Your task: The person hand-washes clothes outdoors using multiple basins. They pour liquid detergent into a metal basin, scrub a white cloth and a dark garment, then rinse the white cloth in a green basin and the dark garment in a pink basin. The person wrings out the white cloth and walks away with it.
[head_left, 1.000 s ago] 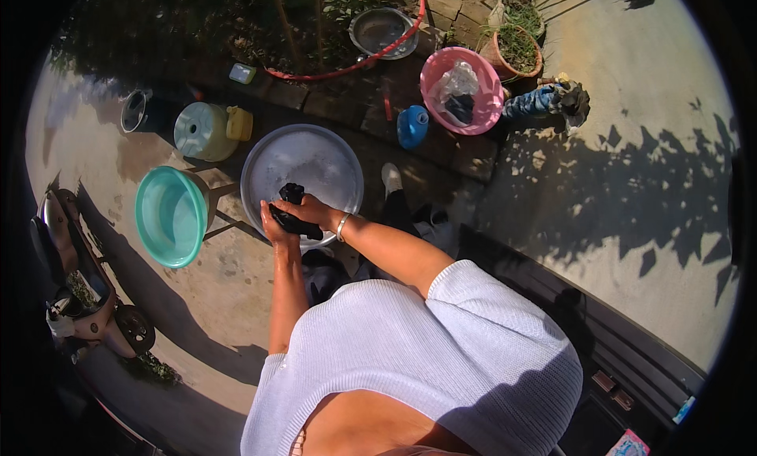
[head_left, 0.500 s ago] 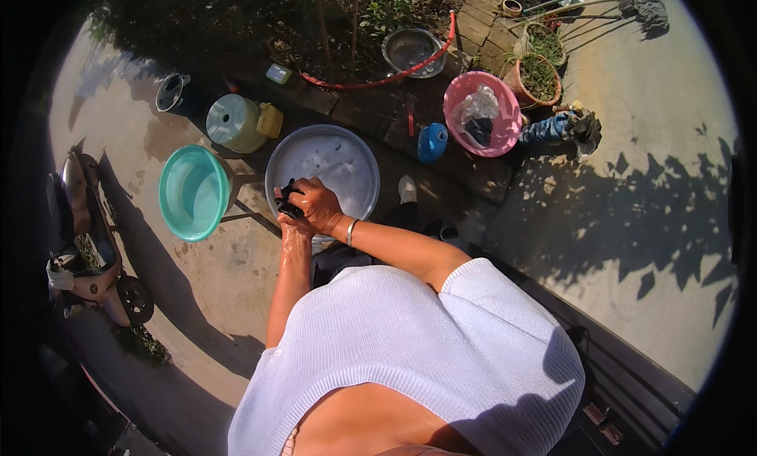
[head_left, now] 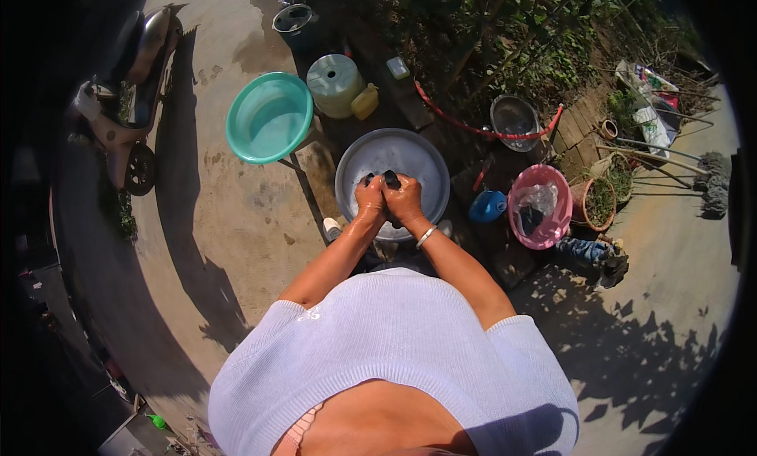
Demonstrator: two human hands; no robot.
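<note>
Side by side over a round metal basin (head_left: pixel 394 150), my left hand (head_left: pixel 369 201) and my right hand (head_left: pixel 405 201) are both closed. Bits of a small black cloth (head_left: pixel 391 179) poke out between and above their fingers. Its exact shape is mostly hidden by my grip. Both hands and forearms glisten with water, and a silver bangle (head_left: pixel 426 236) circles my right wrist. Pale greyish water seems to fill the basin.
Left of the basin is a green basin (head_left: pixel 270 78) of water; behind stand a whitish drum (head_left: pixel 334 85) and yellow jug (head_left: pixel 365 102). To the right are a blue bottle (head_left: pixel 488 207) and a pink tub (head_left: pixel 544 239). A red hose (head_left: pixel 489 133) lies behind. A scooter (head_left: pixel 130 125) stands far left.
My view has swung left, so the surroundings shift right in the picture. My hands, stacked and twisted together before, are now level beside each other, still gripping the black cloth over the metal basin.
</note>
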